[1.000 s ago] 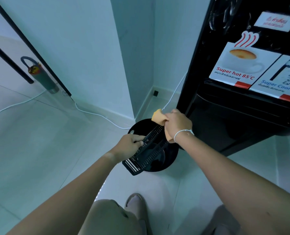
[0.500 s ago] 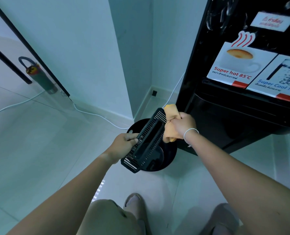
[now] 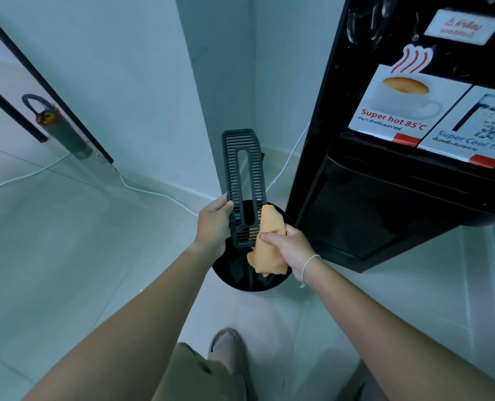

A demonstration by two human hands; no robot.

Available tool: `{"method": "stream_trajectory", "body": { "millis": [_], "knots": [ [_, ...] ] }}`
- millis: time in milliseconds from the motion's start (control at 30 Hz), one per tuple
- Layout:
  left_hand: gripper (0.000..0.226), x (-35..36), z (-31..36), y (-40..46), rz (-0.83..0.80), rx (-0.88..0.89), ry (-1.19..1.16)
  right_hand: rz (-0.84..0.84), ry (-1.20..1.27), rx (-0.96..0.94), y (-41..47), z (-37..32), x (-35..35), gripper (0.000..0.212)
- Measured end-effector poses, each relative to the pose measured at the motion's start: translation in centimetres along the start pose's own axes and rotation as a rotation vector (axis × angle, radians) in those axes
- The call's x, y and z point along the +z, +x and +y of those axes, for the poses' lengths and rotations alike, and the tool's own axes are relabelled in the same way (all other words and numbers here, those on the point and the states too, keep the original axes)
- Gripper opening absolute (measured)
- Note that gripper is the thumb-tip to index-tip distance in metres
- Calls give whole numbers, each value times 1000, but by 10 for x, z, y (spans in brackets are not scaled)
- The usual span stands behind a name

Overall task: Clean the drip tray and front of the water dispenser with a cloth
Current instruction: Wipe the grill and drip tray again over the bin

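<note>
The left hand is gripping the upright drip-tray grille above the black bin; the right hand is pinching the orange cloth against its lower edge (grille cleaning underway; dispenser front seemingly untouched).

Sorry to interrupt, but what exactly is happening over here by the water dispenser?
A person is cleaning the dispenser's slotted drip tray grille. The left hand holds the grille upright by its lower edge, above a round black bin on the floor. The right hand grips an orange cloth pressed against the grille's lower right side. The black water dispenser stands just to the right, its front not being wiped at this moment.
</note>
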State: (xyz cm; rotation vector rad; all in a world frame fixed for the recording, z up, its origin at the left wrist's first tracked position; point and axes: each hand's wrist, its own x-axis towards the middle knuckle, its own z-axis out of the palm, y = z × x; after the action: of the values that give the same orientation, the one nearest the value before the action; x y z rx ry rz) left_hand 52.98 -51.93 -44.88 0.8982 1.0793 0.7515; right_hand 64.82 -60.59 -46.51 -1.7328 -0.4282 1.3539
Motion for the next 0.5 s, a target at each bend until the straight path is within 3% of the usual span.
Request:
{"method": "stream_trajectory", "body": {
  "millis": [133,233,367,433,500],
  "knots": [
    [22,-7,-6,1,-36,-56,82,130,-284,-197,1,-2,0,3],
    [38,-8,-1,3,-130,-69,-3,181,-528,-375,-4,-1,1,11],
    [51,0,5,3,-85,-78,-67,-22,-520,-489,-17,5,8,21],
    [63,3,5,5,-49,-106,-43,-142,-459,-469,-21,7,9,14],
    [65,5,3,4,-78,-109,73,-133,-338,-398,-20,5,8,18]
  ]
}}
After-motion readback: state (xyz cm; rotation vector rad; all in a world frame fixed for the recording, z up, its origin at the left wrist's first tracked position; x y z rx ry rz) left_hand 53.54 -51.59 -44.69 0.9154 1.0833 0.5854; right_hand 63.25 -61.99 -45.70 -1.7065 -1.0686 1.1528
